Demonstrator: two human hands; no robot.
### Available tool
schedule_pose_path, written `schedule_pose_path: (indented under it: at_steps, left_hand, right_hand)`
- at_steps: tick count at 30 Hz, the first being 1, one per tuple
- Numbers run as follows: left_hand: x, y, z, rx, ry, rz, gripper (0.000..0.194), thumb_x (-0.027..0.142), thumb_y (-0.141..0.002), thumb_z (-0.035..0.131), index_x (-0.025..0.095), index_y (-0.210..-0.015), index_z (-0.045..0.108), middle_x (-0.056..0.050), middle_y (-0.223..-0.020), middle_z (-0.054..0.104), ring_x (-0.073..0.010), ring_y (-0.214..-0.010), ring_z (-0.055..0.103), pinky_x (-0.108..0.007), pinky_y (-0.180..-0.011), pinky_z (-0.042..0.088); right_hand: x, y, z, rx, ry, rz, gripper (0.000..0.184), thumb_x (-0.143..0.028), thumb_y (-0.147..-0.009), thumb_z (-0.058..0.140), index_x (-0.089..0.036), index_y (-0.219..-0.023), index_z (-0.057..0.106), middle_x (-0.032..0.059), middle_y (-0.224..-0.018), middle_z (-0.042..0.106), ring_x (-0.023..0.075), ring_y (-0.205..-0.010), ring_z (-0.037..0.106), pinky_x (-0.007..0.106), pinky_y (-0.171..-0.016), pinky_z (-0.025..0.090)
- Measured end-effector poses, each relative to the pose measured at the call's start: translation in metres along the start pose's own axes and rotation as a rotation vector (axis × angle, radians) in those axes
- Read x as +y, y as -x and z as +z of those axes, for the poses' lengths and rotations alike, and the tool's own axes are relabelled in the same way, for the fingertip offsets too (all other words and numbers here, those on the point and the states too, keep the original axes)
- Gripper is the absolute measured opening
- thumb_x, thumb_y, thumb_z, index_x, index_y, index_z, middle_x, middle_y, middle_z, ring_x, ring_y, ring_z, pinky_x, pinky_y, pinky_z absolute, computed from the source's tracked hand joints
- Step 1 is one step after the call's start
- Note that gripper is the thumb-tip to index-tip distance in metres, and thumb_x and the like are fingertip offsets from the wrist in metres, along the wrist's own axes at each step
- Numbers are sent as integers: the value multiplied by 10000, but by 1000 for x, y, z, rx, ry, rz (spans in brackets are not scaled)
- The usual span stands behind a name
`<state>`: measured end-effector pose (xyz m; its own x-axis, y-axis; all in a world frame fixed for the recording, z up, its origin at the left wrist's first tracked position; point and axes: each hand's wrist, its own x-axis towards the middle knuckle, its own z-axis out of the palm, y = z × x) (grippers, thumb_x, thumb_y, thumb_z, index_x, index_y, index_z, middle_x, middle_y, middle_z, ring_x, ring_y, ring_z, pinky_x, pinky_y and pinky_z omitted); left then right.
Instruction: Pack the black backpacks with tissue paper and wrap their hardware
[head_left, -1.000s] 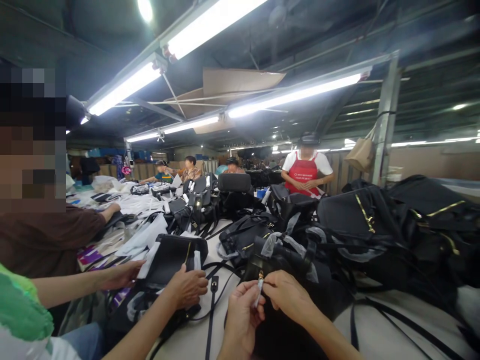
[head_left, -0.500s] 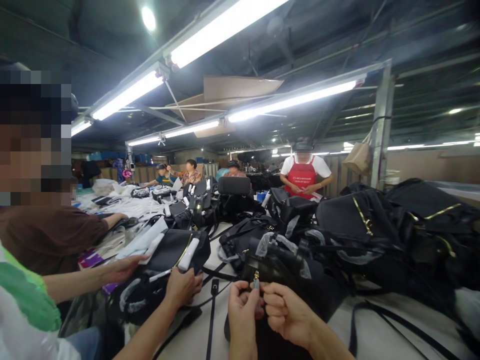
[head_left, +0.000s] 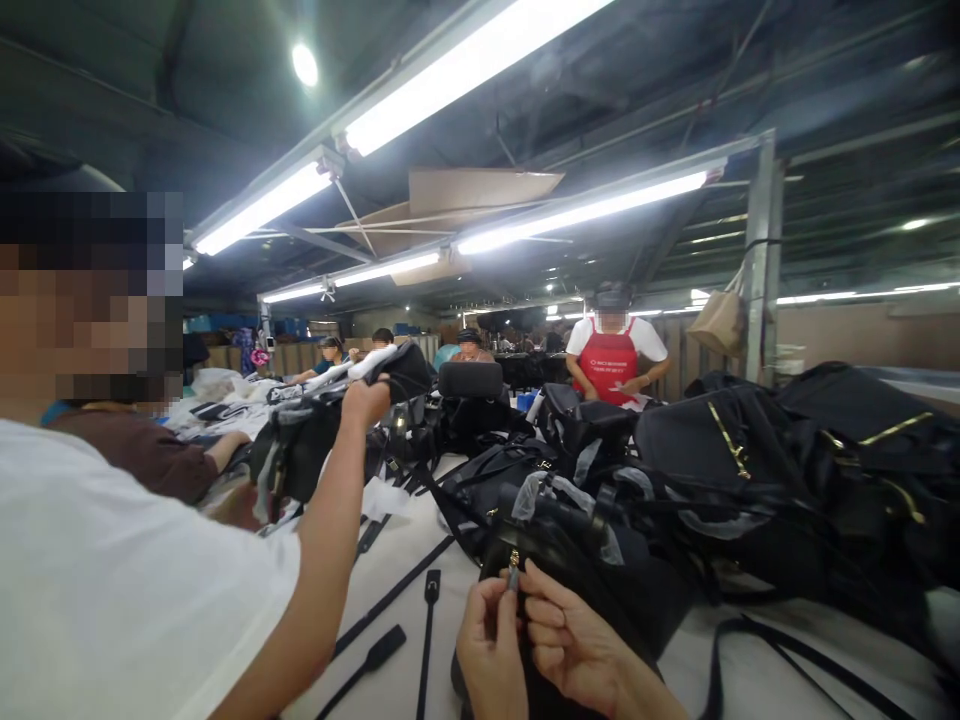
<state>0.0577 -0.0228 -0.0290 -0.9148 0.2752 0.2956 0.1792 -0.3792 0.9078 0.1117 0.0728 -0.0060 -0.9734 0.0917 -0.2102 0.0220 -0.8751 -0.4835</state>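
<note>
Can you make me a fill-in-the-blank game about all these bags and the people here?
1. The person's left hand and right hand are both at a bag coloured ____.
2. The little metal clasp by those hands is coloured ____.
3. The nearest co-worker, on the left, wears a ____ shirt.
4. Further back, a standing person wears an apron coloured ____.

Missing words: black; gold; white; red.

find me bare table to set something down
Small bare patches of table show among the straps left of the left hand, and between the right hand and the looped strap. Beyond both hands, bags crowd it.
</note>
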Motion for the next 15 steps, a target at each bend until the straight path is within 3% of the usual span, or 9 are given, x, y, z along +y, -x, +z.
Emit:
schedule_pose_path:
  at_steps: [3, 5, 9, 12, 15]
  left_hand:
    - [1, 0, -6, -57, -187, 143, 210, 403, -794, 632, 201, -751, 671, -43, -757, 668, -185, -719, 594, -268, -693, 470]
    - [4, -2, -7, -115, -208, 119, 204, 385, -804, 616, 197, -765, 685, -50, -755, 675, -189, -720, 596, -271, -687, 474]
    - [13, -6, -6, -204, 64, -184, 249, 402, -682, 724, 167, -749, 677, -21, -622, 624, -133, -545, 521, -225, -494, 413]
    - [18, -6, -4, -224, 363, -389, 334, 379, -534, 829, 169, -641, 592, 21, -548, 574, -75, -451, 446, -192, -439, 351]
    - [20, -5, -3, -271, 470, -507, 427, 373, -445, 879, 171, -623, 547, 24, -532, 584, -57, -419, 432, -180, -421, 335]
  right_hand:
    - [5, 5, 7, 95, 217, -154, 344, -414, -725, 774, -161, -665, 549, -150, -397, 298, -3, -330, 237, 134, -372, 160]
    - [8, 8, 12, 109, 365, -257, 335, -408, -664, 816, -152, -700, 602, -129, -427, 385, 6, -365, 325, 138, -392, 230]
    - [12, 9, 18, 76, 493, -371, 325, -389, -656, 811, -137, -812, 676, -38, -601, 601, 66, -519, 543, 185, -510, 420]
    - [15, 6, 16, 73, 458, -403, 338, -424, -670, 791, -140, -816, 678, -46, -562, 573, 67, -476, 525, 188, -470, 419]
    - [17, 4, 14, 109, 435, -377, 403, -483, -640, 789, -132, -804, 678, -58, -496, 535, 68, -427, 507, 186, -436, 415]
